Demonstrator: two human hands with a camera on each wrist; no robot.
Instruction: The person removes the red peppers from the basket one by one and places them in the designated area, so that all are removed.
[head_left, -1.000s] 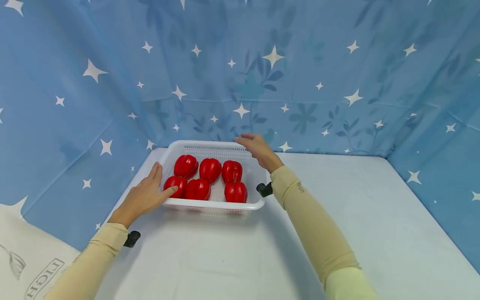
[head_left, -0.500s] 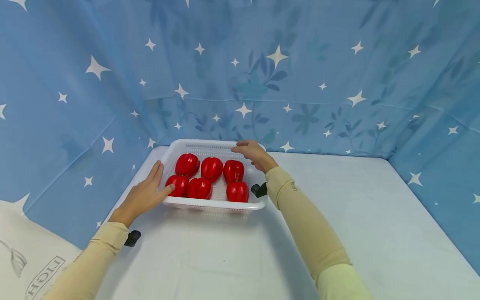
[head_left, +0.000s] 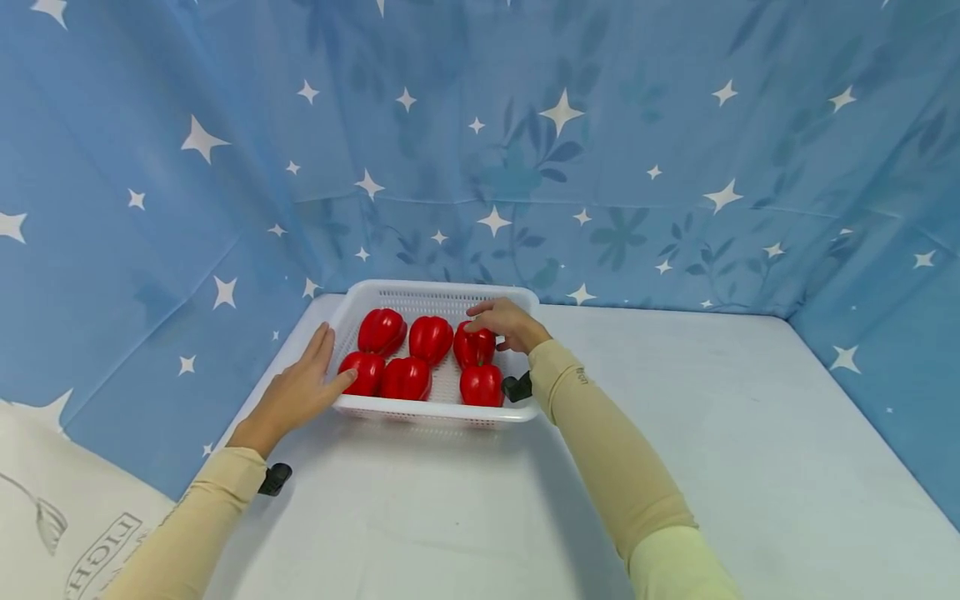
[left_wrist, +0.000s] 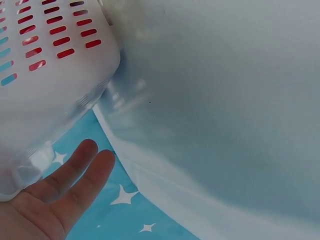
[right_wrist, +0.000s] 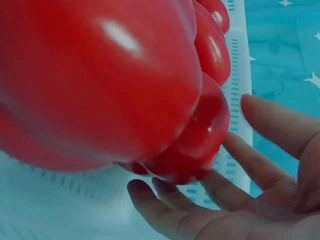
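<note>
Several red bell peppers lie in a white plastic basket (head_left: 435,411) in the head view. Over the back right bell pepper (head_left: 468,350) reaches my right hand (head_left: 512,322), fingers spread and slightly bent. In the right wrist view those fingers (right_wrist: 165,215) lie around that pepper's end, without a plain grip; firm contact cannot be told. A nearer bell pepper (right_wrist: 100,75) fills much of that view. My left hand (head_left: 300,393) is at the basket's left side, fingers straight along the outside, thumb over the rim near the front left pepper (head_left: 363,372).
The basket stands on a white-covered table (head_left: 675,417), close to the back edge. A blue curtain (head_left: 637,150) with white stars hangs behind and at both sides. Printed pale cloth (head_left: 67,517) shows at the lower left. Dark wrist cameras (head_left: 517,386) sit under both wrists.
My right hand has moved down and a little left, from above the basket's back right rim to the back right pepper. The left hand stays at the basket's side.
</note>
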